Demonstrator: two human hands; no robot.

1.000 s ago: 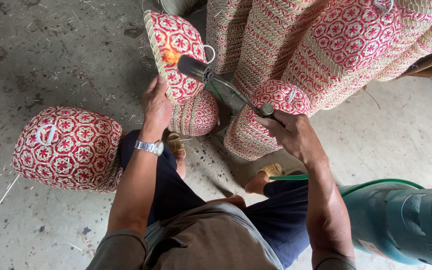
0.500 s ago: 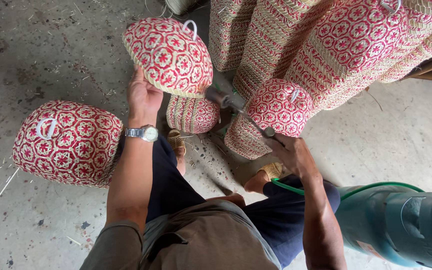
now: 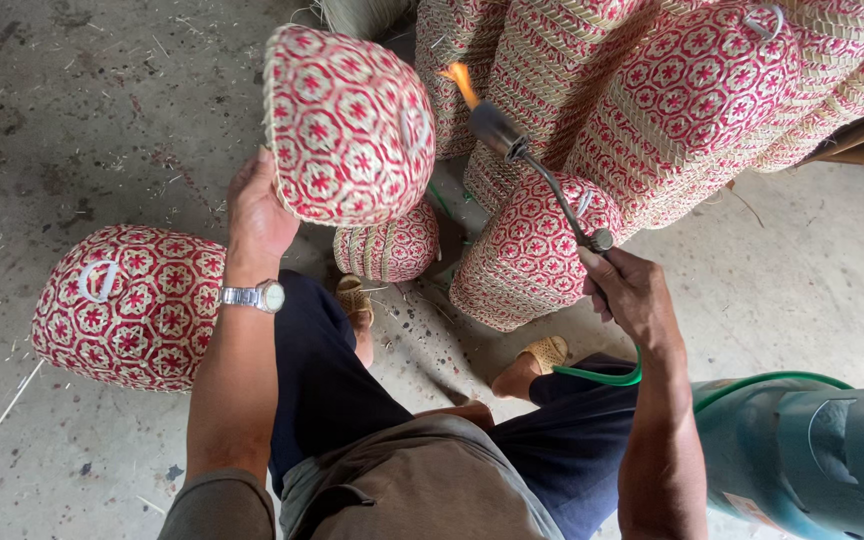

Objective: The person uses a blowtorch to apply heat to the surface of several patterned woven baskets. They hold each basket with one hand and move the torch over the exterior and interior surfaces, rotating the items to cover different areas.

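My left hand (image 3: pixel 255 210) holds up a domed red-and-cream woven basket lid (image 3: pixel 347 125) by its rim, its patterned top facing me. My right hand (image 3: pixel 630 290) grips a metal gas torch (image 3: pixel 532 165) by its handle. The nozzle points up and left, and a small orange flame (image 3: pixel 460 80) burns at its tip, just to the right of the lid's edge. A green hose (image 3: pixel 602 375) runs from the torch to a teal gas cylinder (image 3: pixel 802 455) at my right.
Another woven lid (image 3: pixel 130 305) lies on the concrete floor at the left. Several tall woven baskets (image 3: pixel 652 110) lean stacked at the top right, with one small basket (image 3: pixel 387 248) and one lidded basket (image 3: pixel 532 250) near my sandalled feet.
My left hand has turned and raised the lid so its top faces me. My right hand moved right and lifted the torch, whose flame now burns beside the lid's right edge.
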